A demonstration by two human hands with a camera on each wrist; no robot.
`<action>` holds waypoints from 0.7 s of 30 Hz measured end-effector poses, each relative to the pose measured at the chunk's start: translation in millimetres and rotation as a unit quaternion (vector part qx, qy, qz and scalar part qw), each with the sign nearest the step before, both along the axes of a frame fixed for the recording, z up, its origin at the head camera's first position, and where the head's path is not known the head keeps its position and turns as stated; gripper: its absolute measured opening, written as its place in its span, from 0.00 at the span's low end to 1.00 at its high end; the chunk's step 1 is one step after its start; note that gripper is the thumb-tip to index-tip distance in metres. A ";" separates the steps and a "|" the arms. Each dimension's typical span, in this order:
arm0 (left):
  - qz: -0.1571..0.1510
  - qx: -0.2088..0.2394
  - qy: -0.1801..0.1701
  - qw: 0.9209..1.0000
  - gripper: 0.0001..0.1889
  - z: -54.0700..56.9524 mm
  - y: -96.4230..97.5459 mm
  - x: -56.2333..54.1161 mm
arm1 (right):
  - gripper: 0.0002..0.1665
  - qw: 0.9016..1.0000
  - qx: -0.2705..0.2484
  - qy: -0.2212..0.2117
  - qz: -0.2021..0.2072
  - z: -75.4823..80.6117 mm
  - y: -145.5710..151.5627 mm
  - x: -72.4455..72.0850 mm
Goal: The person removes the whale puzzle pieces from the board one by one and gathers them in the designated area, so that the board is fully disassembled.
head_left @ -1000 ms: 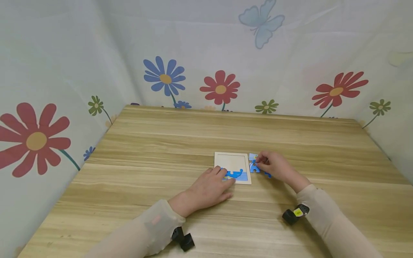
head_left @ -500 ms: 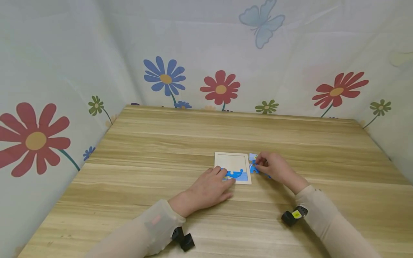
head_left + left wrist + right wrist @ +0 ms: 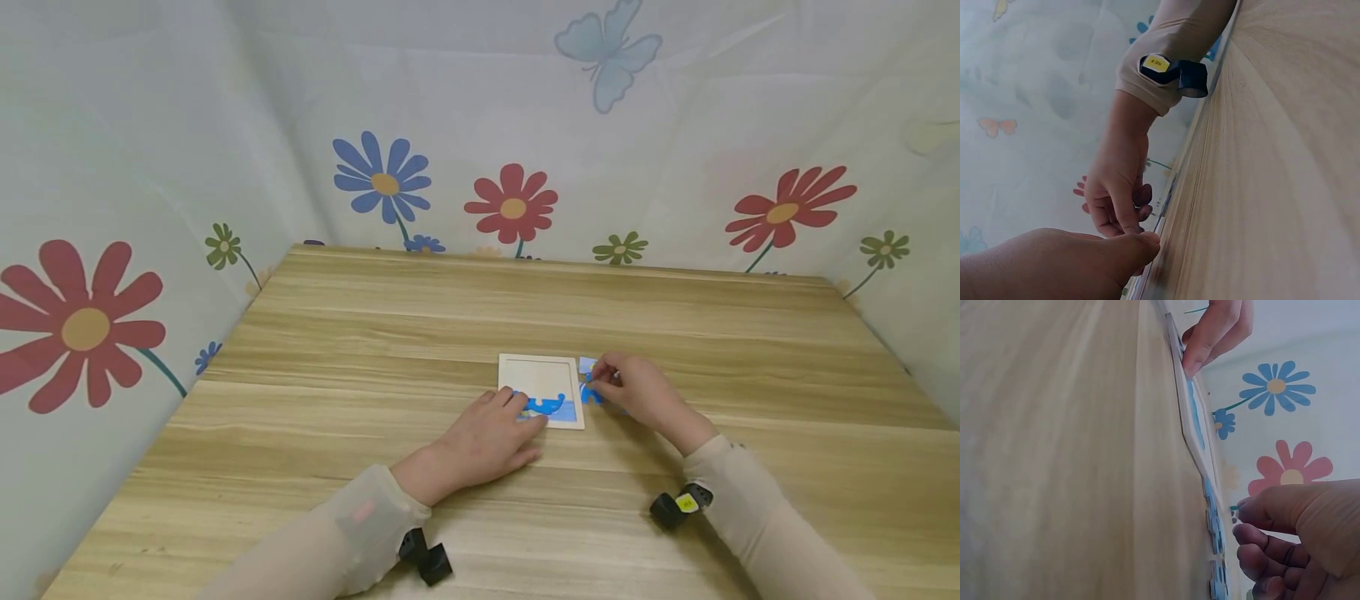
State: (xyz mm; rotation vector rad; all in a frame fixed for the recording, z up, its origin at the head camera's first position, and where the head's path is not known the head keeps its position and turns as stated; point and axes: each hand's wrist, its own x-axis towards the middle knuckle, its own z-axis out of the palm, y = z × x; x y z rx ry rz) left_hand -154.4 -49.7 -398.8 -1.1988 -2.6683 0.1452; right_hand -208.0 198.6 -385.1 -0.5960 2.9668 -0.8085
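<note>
A square wooden puzzle board (image 3: 581, 415) lies on the table, with blue puzzle pieces (image 3: 553, 407) along its near side. Across the board's lower left part rests my left hand (image 3: 476, 442), its extended fingers over those pieces. My right hand (image 3: 637, 390) hovers at the board's right, thumb and fingertips bent over loose blue puzzle pieces (image 3: 589, 395). In the right wrist view these loose pieces (image 3: 1214, 525) lie flat beside the board, and a gap shows between thumb and index fingertip with nothing in it. The right hand hides some loose pieces from the head camera.
The wood-grain table (image 3: 360, 333) stretches out on all sides of the board. Behind it hangs a white cloth (image 3: 465, 100) printed with flowers and a butterfly. Black wrist cameras hang below both sleeves, the right one (image 3: 667, 510) low over the table.
My right hand has shifted slightly left over the loose pieces, covering more of them, and its wrist has turned a little. The left hand and the board have stayed put.
</note>
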 end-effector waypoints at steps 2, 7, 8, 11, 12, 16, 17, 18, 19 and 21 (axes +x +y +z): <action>0.000 0.001 0.000 1.000 0.21 0.6 -0.2 0.4 | 0.03 1.000 0.000 0.001 0.000 2.8 -1.4 1.3; 0.000 0.003 -0.004 1.000 0.21 1.4 -0.1 1.0 | 0.03 1.000 -0.003 0.002 0.008 9.4 -5.4 4.3; 0.000 0.004 -0.004 1.000 0.21 1.4 0.0 1.1 | 0.03 1.000 -0.005 0.003 0.011 10.2 -6.2 5.0; 0.001 0.005 -0.007 1.000 0.20 1.6 0.1 1.3 | 0.03 1.000 -0.013 0.002 0.017 11.5 -8.5 6.7; 0.001 0.006 -0.007 1.000 0.21 1.6 0.1 1.3 | 0.03 1.000 -0.016 0.002 0.021 11.6 -9.4 7.1; 0.000 0.006 -0.003 1.000 0.22 1.9 -0.1 1.0 | 0.03 0.999 -0.024 -0.006 0.032 11.1 -13.2 8.8; 0.000 0.007 -0.001 1.000 0.22 1.9 -0.2 1.1 | 0.03 0.999 -0.025 -0.006 0.036 10.8 -14.1 9.1; -0.001 0.008 0.001 1.000 0.22 1.9 -0.3 1.0 | 0.03 0.999 -0.027 -0.007 0.038 10.4 -15.0 9.6; -0.003 0.011 0.005 1.000 0.22 1.6 -0.4 0.9 | 0.03 0.999 -0.029 -0.005 0.040 9.7 -15.8 10.2; -0.009 0.019 0.017 1.000 0.22 0.5 -0.7 0.5 | 0.02 0.998 -0.033 0.001 0.046 8.5 -17.7 11.4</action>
